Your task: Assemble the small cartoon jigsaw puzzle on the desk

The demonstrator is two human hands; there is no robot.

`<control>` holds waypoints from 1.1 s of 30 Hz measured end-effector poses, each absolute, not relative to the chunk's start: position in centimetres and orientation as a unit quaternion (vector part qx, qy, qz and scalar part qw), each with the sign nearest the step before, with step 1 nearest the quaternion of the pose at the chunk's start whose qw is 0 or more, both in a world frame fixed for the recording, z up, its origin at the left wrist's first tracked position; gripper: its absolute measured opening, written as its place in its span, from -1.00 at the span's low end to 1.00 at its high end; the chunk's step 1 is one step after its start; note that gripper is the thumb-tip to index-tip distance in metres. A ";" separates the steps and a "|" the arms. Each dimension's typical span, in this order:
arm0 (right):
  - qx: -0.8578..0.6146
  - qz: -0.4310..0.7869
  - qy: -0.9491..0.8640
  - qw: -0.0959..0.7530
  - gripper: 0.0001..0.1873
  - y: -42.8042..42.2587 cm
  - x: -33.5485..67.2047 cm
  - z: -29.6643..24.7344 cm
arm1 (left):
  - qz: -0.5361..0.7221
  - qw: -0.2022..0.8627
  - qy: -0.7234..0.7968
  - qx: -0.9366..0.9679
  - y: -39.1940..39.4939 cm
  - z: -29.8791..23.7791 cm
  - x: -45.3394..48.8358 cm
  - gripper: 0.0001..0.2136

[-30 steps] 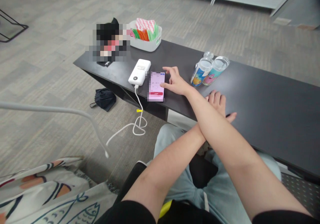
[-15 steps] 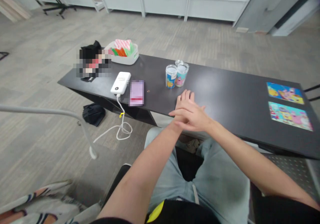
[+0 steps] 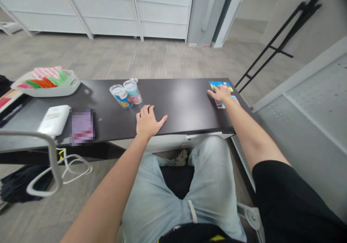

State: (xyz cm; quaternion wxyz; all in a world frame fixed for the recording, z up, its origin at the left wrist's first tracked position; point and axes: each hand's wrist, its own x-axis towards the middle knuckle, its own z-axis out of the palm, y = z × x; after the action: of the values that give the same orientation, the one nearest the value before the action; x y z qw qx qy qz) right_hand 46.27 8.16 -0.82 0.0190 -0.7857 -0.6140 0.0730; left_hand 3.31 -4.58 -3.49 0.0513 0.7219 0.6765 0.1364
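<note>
My left hand (image 3: 147, 121) lies flat on the dark table (image 3: 179, 107) near its front edge, fingers spread and holding nothing. Just beyond its fingertips stand two clear cups with cartoon prints, a blue one (image 3: 124, 100) and a teal-and-pink one (image 3: 135, 94). Far to the right, my right hand (image 3: 221, 93) reaches over two colourful cartoon cards, its fingers stretched out. The farther card (image 3: 214, 84) shows around the fingers. Most of the nearer card (image 3: 221, 105) is hidden under the hand and wrist.
A white basket (image 3: 51, 90) of colourful packets stands at the back left. Nearer are a white power bank (image 3: 55, 119) with a cable and a blurred-out phone (image 3: 82, 126). A grey perforated panel (image 3: 306, 116) rises to the right of the table.
My hands, earlier crossed over each other, are now apart. The right hand has moved far right onto the cards; the left stays near the cups. My view has swung right.
</note>
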 end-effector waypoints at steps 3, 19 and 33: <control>-0.790 0.095 -0.605 0.007 -0.06 8.6 46.6 -1.6 | 0.132 0.040 0.676 0.724 -4.6 -3.3 3.3 -0.14; -0.842 0.077 -0.525 0.099 -0.09 0.6 58.2 -2.6 | 0.122 0.055 0.679 0.722 -4.4 -3.1 3.3 0.00; -0.824 0.086 -0.547 0.121 -0.03 -2.5 59.5 -3.4 | 0.064 0.063 0.653 0.752 -3.3 -3.1 3.1 0.13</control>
State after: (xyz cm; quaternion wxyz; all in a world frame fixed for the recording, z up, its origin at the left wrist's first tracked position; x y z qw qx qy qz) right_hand 59.52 -2.48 -3.44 0.1209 -0.8240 -0.5468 0.0864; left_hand 3.13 -3.27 -3.10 0.0631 0.7521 0.6529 0.0642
